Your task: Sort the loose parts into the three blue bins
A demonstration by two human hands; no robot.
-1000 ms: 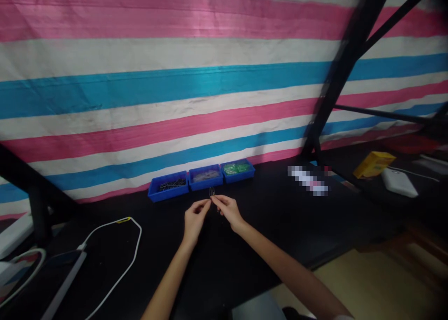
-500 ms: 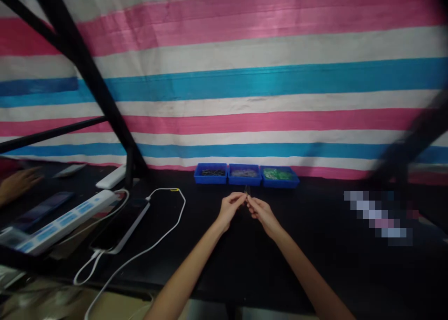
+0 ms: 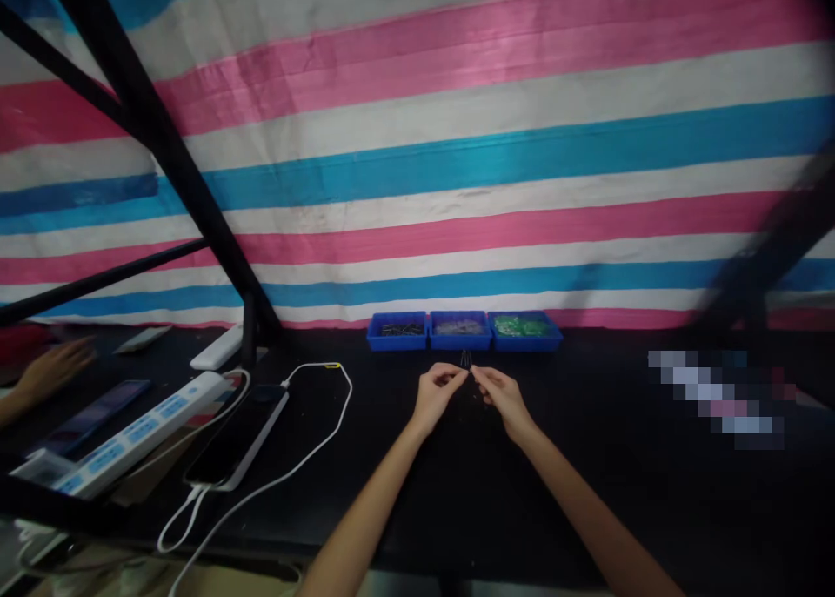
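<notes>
My left hand (image 3: 437, 395) and my right hand (image 3: 506, 399) meet fingertip to fingertip above the black table. Between them, a few thin dark pin-like pieces (image 3: 465, 358) point up from the pinched fingers. Both hands are closed, and both seem to grip these pieces; their lower ends are hidden. Just beyond stand three blue trays in a row. The left tray (image 3: 397, 345) has thin dark pieces, the middle tray (image 3: 460, 344) small clear or greyish pieces, and the right tray (image 3: 527, 345) green and clear ones.
To the left lie a white power strip (image 3: 147, 432), a phone (image 3: 238, 440) with a white cable (image 3: 297, 468), another phone (image 3: 97, 414) and a white box-like device (image 3: 217, 346). Another person's hand (image 3: 58, 369) rests at far left. Black frame bars (image 3: 196, 197) rise before a striped sheet (image 3: 457, 162).
The view has shifted slightly, so everything sits a little differently in the frame. My hands stay together at the thin pieces, with the fingertips barely moved.
</notes>
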